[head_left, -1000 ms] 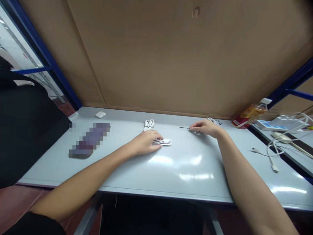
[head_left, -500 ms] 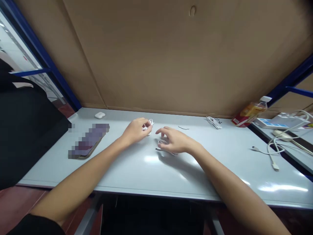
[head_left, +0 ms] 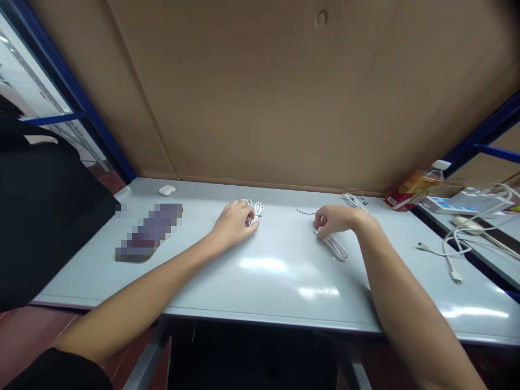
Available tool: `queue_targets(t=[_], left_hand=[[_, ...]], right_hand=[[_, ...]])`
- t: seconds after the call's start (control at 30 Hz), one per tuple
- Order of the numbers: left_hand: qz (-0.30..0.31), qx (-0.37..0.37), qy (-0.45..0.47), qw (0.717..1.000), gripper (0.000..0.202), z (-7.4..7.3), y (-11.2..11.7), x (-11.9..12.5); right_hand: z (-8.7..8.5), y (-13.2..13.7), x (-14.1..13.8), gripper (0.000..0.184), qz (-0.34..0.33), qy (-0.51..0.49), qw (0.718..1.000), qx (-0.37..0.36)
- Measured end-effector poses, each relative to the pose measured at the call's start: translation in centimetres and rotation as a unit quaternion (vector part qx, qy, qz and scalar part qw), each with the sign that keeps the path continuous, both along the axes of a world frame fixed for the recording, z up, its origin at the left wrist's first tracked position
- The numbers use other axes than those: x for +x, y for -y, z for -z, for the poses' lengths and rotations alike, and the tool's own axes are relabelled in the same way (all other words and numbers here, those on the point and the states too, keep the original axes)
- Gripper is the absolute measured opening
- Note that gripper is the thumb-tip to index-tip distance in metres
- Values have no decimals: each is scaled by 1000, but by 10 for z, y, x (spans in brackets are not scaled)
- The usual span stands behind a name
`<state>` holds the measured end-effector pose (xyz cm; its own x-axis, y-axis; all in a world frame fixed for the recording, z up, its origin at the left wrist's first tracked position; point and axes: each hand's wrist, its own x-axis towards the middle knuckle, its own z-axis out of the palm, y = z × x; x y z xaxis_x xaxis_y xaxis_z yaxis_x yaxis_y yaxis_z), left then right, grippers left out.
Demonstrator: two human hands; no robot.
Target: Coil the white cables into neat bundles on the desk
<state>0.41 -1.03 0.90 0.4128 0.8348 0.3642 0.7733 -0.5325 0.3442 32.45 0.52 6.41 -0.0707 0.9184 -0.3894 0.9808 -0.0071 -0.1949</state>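
Pinching the far left end of a coiled white cable (head_left: 336,248), my right grip (head_left: 335,219) has thumb and fingers pressed together on it, right of the middle of the worktop (head_left: 244,292). The rest of that coil slants toward the near right; I cannot tell whether it touches the surface. My left grip (head_left: 234,224) curls over a tied white bundle (head_left: 258,210), partly hiding it, and I cannot tell whether it squeezes. Between my grips, nearer the right one, lies a thin black tie (head_left: 304,212). Another white cable bundle (head_left: 352,200) rests at the far right.
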Motion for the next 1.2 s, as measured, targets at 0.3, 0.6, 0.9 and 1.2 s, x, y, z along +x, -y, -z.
queue_targets(t=[0.3,0.6,0.9,1.2], left_hand=[[35,-30,19,999,12,3,18,14],[61,-117,98,986,12,3,22,17],[42,-212,333,918,41,0,10,11],[199,-189,250,929,73,-13,7,0]], right_hand=[[13,15,-66,30,-108,-178,963,171],[30,28,-106,30,-178,-225,946,151],[22,28,-106,27,-205,-303,900,236],[20,29,-104,31,-134,-443,863,203]])
